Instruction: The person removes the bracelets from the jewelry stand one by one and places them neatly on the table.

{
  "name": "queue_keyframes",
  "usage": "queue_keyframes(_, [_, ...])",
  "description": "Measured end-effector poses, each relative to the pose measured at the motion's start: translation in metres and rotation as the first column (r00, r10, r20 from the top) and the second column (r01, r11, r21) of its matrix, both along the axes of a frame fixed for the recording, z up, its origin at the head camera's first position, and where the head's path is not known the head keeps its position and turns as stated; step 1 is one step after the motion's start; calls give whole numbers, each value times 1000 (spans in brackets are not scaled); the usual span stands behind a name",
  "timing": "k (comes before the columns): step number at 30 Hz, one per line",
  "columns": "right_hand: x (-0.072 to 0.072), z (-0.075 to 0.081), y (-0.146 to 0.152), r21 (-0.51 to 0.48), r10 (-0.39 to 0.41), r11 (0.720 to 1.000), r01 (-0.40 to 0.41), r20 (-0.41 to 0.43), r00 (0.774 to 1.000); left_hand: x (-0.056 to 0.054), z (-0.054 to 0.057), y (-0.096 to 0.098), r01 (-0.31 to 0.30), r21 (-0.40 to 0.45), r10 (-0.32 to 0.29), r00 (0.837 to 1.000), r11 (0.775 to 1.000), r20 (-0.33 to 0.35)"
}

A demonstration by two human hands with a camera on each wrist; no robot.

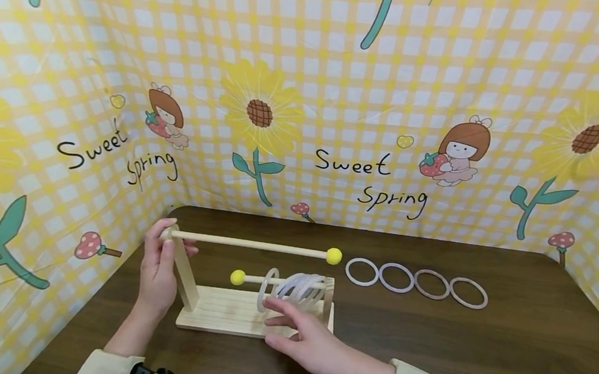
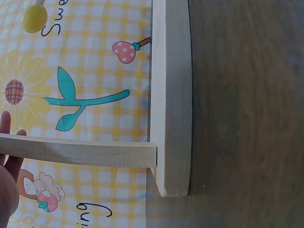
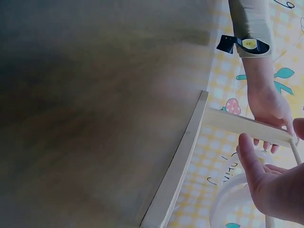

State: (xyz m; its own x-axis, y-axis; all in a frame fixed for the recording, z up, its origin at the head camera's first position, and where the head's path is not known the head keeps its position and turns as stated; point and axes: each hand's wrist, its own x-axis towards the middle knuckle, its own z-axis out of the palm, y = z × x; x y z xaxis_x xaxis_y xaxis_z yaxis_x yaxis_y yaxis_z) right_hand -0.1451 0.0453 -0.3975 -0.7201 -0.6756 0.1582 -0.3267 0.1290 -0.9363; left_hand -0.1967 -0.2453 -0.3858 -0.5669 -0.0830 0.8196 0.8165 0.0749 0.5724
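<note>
A wooden stand (image 1: 225, 319) sits on the table with a tall post at its left and a shorter one at its right. My left hand (image 1: 158, 276) grips the top of the tall post (image 2: 90, 152), thumb in front and fingers behind. From there a bare upper rod (image 1: 250, 243) runs right to a yellow ball (image 1: 333, 256). Several pale translucent rings (image 1: 300, 287) hang bunched on the lower rod, near the short post. One ring (image 1: 260, 296) hangs apart, closer to that rod's yellow ball (image 1: 237, 277). My right hand (image 1: 313, 344) has its fingers spread, index fingertip right at this ring's lower edge.
Several more rings (image 1: 362, 272) lie flat in a row on the dark wooden table (image 1: 425, 346), right of the stand. A yellow checked cloth (image 1: 309, 90) with flowers and lettering rises behind the table and along both sides.
</note>
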Motion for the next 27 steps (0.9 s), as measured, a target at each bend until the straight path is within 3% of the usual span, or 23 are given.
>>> queue_keyframes(14, [-8, -3, -20, -38, -61, 997, 62, 20, 998, 1, 0, 0, -22, -17, 22, 1000, 1000, 14])
queue_keyframes(27, [-8, -3, -44, -162, -256, 955, 249, -26, 966, 1, 1, 1, -11, -12, 11, 1000, 1000, -4])
